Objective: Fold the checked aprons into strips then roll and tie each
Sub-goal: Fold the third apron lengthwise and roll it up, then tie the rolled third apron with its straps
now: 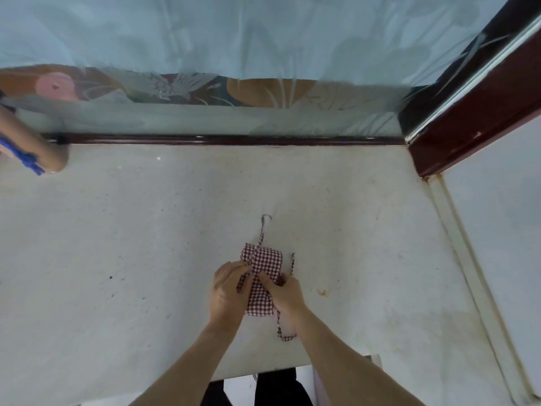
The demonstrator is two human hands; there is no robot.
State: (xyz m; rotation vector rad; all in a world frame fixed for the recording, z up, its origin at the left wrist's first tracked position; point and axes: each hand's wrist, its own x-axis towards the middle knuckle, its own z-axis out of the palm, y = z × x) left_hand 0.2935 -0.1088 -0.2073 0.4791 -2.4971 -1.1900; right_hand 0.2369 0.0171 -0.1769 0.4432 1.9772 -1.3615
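Observation:
A red-and-white checked apron (268, 263) lies rolled into a small bundle on the pale worktop (146, 244), just ahead of me. My left hand (227, 290) grips its left side, fingers curled over a strap that crosses the roll. My right hand (285, 291) pinches the fabric at the bundle's right edge. Thin checked ties trail out: one (262, 230) runs away from the roll's far end, another (292, 263) lies to its right, and a third (282, 332) loops near my right wrist.
At the far left edge lies a brown roll (38, 148) tied with a blue cord (27, 161). A dark red window frame (222, 139) and pale blue curtain (263, 39) bound the back. A dark red post (468, 118) stands at the right. The worktop's near edge is by my legs.

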